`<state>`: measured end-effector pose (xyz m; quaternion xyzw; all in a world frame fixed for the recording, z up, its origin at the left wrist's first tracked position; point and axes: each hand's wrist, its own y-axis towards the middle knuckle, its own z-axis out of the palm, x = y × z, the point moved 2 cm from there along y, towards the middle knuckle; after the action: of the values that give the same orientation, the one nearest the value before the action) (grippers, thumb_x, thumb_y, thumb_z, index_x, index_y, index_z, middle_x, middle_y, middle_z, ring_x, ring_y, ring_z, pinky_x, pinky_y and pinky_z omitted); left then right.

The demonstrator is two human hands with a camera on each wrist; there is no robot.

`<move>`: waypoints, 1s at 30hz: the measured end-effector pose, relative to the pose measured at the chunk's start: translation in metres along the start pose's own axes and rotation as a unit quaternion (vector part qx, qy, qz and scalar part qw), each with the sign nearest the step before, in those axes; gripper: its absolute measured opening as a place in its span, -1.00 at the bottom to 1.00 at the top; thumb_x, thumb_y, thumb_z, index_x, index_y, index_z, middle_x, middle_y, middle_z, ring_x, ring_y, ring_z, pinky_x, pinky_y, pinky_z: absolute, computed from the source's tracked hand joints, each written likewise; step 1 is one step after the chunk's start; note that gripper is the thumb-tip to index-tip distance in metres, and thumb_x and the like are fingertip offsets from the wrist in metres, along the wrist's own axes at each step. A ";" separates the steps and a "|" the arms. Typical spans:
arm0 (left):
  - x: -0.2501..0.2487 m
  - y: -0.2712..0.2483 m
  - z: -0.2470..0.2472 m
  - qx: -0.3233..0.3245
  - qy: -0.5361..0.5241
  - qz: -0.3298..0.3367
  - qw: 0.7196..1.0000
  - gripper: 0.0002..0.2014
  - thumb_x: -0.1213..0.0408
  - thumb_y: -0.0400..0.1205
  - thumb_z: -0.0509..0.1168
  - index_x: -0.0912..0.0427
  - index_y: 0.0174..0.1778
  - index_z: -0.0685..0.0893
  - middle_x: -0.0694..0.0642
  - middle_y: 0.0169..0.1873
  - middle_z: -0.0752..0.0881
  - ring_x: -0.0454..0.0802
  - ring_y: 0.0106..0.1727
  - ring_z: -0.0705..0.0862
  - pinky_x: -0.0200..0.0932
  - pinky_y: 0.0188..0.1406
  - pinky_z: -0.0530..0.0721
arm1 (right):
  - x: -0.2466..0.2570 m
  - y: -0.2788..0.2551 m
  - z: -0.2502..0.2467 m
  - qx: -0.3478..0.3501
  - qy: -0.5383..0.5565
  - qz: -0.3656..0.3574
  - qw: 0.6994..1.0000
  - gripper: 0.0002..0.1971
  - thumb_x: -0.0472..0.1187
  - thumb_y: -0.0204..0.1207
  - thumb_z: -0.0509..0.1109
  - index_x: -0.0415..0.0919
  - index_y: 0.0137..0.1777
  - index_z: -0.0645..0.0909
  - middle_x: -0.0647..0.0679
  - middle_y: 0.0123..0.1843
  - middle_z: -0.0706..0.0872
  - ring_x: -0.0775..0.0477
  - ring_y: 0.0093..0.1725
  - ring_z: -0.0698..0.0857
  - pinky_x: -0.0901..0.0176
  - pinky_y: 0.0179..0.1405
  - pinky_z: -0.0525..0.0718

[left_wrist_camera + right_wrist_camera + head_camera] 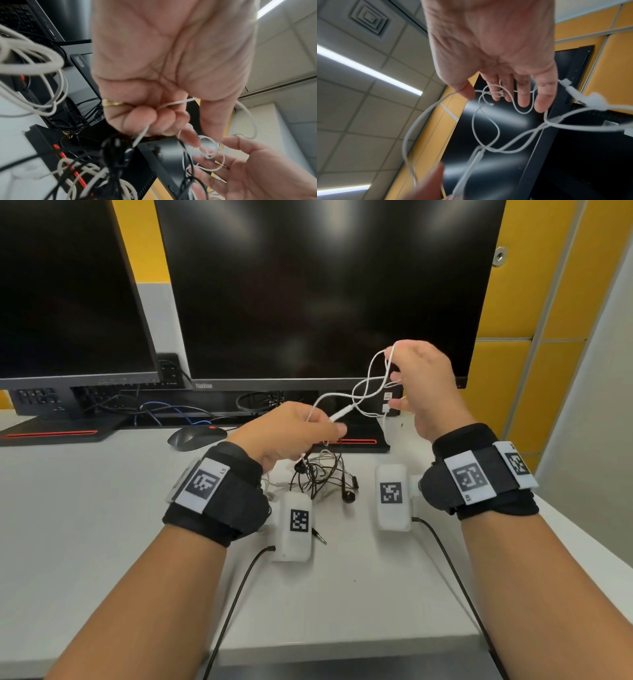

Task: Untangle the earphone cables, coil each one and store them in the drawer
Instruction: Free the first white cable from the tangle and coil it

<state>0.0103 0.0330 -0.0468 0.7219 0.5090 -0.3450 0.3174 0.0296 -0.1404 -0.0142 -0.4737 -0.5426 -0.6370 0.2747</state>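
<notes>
**A:** Start at the left. What was the left hand (291, 433) doing?

**B:** Its fingers were curled tight around the white earphone cable (368, 386), pinching it near the small inline remote. From the wrist view, black strands also hung down out of that fist, so I'd say it had hold of some of the tangle too.

**A:** And below it?

**B:** The black earphone cable (318, 474) lay in a knotted heap on the desk (102, 508), mixed with more white strands, just in front of the monitor stand. One black earbud stuck out at the heap's right edge.

**A:** Then the right hand (423, 386)?

**B:** Raised higher, in front of the monitor (308, 285). Its fingers were fairly straight and spread, with white loops draped over and threaded between them. The thumb lay against a strand, but I couldn't tell whether it truly pinched it; it looked more like carrying than clamping.

**A:** So how far along was it?

**B:** Early, by my reckoning. The white cable crossed itself several times between the two hands and wasn't free of the heap. Nothing was coiled. No drawer showed in any view, so coiling and storing both remained.
</notes>
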 end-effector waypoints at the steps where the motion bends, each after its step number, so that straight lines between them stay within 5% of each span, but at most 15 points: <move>1: -0.001 0.001 -0.001 -0.013 -0.032 0.004 0.999 -0.71 0.00 0.64 0.31 0.16 -0.23 0.65 -0.04 -0.49 0.42 -0.12 -0.42 0.37 -0.25 -0.34 0.41 | -0.001 0.001 0.001 -0.003 -0.005 0.010 1.000 -0.84 -0.19 0.64 0.22 -0.23 -0.08 0.59 -0.11 -0.07 0.58 -0.11 0.01 0.63 -0.22 0.16 0.71; 3: -0.002 0.002 -0.002 -0.028 -0.105 -0.007 0.994 -0.67 -0.01 0.69 0.22 0.18 -0.15 0.70 0.00 -0.38 0.53 -0.11 -0.35 0.48 -0.22 -0.26 0.49 | -0.003 0.002 0.000 -0.031 -0.008 0.037 0.999 -0.82 -0.19 0.62 0.22 -0.21 -0.20 0.53 -0.07 -0.20 0.55 -0.05 -0.11 0.60 -0.18 0.11 0.70; 7: -0.003 0.001 -0.003 -0.058 -0.159 -0.009 0.986 -0.82 0.26 0.67 0.24 0.20 0.02 0.73 0.06 -0.12 0.75 -0.06 -0.12 0.70 -0.21 -0.09 0.65 | -0.005 0.007 -0.007 -0.060 0.013 0.082 0.995 -0.74 -0.21 0.63 0.26 -0.34 0.19 0.64 -0.08 -0.19 0.62 0.02 -0.21 0.63 0.11 -0.18 0.67; 9: -0.005 0.005 -0.002 -0.092 -0.133 -0.001 0.987 -0.81 0.31 0.66 0.23 0.12 0.10 0.72 0.05 0.01 0.75 -0.07 0.03 0.71 -0.16 0.04 0.65 | -0.003 0.009 -0.007 -0.043 -0.001 0.112 0.993 -0.74 -0.26 0.65 0.22 -0.29 0.24 0.64 -0.05 -0.10 0.66 0.06 -0.18 0.62 0.13 -0.14 0.64; 11: -0.007 0.008 -0.003 -0.131 -0.134 -0.015 0.982 -0.83 0.30 0.67 0.23 0.09 0.07 0.72 0.02 0.06 0.74 -0.09 0.08 0.69 -0.16 0.07 0.59 | -0.001 0.011 -0.003 -0.039 -0.013 0.130 0.991 -0.78 -0.25 0.64 0.19 -0.19 0.05 0.69 -0.07 -0.05 0.65 0.03 -0.12 0.59 0.13 -0.11 0.59; 14: -0.008 0.008 -0.006 -0.168 -0.153 0.050 0.973 -0.75 0.39 0.68 0.19 -0.02 0.01 0.72 -0.06 0.05 0.76 -0.18 0.07 0.69 -0.25 0.06 0.57 | 0.001 0.011 -0.001 -0.039 -0.042 0.136 0.989 -0.73 -0.23 0.61 0.21 -0.13 -0.32 0.59 -0.03 -0.27 0.55 0.03 -0.24 0.52 0.02 -0.02 0.58; 17: -0.004 0.003 -0.008 -0.195 -0.133 0.126 0.963 -0.64 0.52 0.65 0.18 -0.05 0.05 0.72 -0.07 0.00 0.78 -0.23 0.09 0.71 -0.22 0.27 0.58 | -0.005 0.010 -0.004 -0.028 -0.050 0.096 0.994 -0.56 -0.08 0.67 0.05 -0.22 -0.25 0.70 -0.01 -0.25 0.68 0.06 -0.22 0.54 0.12 -0.16 0.51; 20: -0.004 0.004 -0.009 -0.215 -0.136 0.161 0.954 -0.75 0.41 0.64 0.31 -0.07 0.04 0.74 -0.11 -0.02 0.79 -0.26 0.11 0.72 -0.30 0.19 0.64 | -0.009 0.010 -0.004 -0.026 -0.077 0.093 0.992 -0.56 -0.05 0.70 -0.01 -0.19 -0.23 0.62 -0.01 -0.24 0.63 0.07 -0.24 0.50 0.10 -0.18 0.46; 24: -0.004 0.003 -0.008 -0.203 -0.132 0.169 0.955 -0.80 0.34 0.64 0.34 -0.09 0.01 0.74 -0.07 -0.03 0.80 -0.17 0.08 0.75 -0.26 0.06 0.71 | -0.004 0.008 0.001 0.031 -0.143 0.055 0.988 -0.87 -0.21 0.61 0.28 -0.18 -0.14 0.61 -0.27 0.02 0.70 -0.22 0.00 0.67 -0.05 0.08 0.64; 26: -0.005 0.003 -0.007 -0.195 -0.126 0.169 0.958 -0.81 0.32 0.64 0.35 -0.11 0.03 0.73 -0.08 0.00 0.80 -0.17 0.11 0.74 -0.21 0.12 0.71 | -0.002 0.001 0.002 0.081 -0.101 0.025 0.991 -0.87 -0.21 0.55 0.36 -0.22 -0.05 0.72 -0.28 0.15 0.76 -0.12 0.00 0.71 0.11 0.12 0.69; 28: -0.006 0.003 -0.006 -0.185 -0.115 0.174 0.960 -0.79 0.31 0.65 0.34 -0.11 0.09 0.73 -0.11 0.05 0.79 -0.21 0.15 0.72 -0.16 0.21 0.68 | -0.003 -0.005 0.007 0.153 -0.104 -0.009 0.983 -0.81 -0.10 0.58 0.39 -0.18 0.04 0.76 -0.12 0.05 0.81 0.07 -0.03 0.71 0.38 -0.21 0.66; 30: -0.006 0.004 -0.005 -0.168 -0.113 0.181 0.962 -0.75 0.32 0.66 0.32 -0.10 0.17 0.71 -0.14 0.10 0.77 -0.25 0.20 0.69 -0.14 0.30 0.63 | -0.005 -0.010 0.012 0.214 -0.153 -0.049 0.963 -0.74 0.06 0.56 0.40 -0.11 -0.01 0.77 0.01 -0.05 0.81 0.11 -0.01 0.73 0.39 -0.13 0.59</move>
<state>0.0130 0.0324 -0.0386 0.6946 0.3813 -0.2707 0.5467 0.0262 -0.1271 -0.0231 -0.4685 -0.7247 -0.4383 0.2514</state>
